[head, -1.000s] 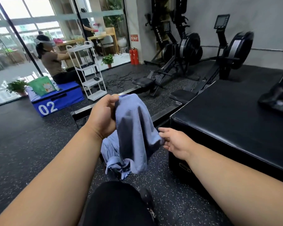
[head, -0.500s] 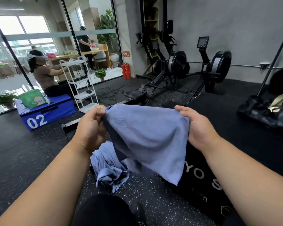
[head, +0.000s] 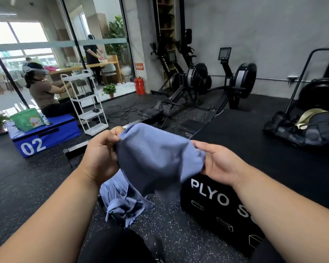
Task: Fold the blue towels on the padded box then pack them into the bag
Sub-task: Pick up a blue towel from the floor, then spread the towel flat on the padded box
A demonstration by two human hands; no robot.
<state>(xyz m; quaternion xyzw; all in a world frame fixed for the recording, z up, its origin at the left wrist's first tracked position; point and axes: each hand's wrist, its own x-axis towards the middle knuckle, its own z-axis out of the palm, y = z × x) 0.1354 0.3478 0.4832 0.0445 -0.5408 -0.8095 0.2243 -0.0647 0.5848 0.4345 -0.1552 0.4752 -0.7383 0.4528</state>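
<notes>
Blue towel (head: pixel 156 160) hangs mid-air over the floor, left hand (head: pixel 101 158) pinching its 10 o'clock corner, right hand (head: pixel 219 164) gripping the 3 o'clock edge (bunched, not flat). Padded box (head: pixel 254 149) sits toward 2 o'clock; a loose pinch could drop it.

The towel (head: pixel 156 160) is plain dusty blue; the padded box (head: pixel 273 149) is black with white lettering; the floor (head: pixel 27 183) is black, speckled grey.
</notes>
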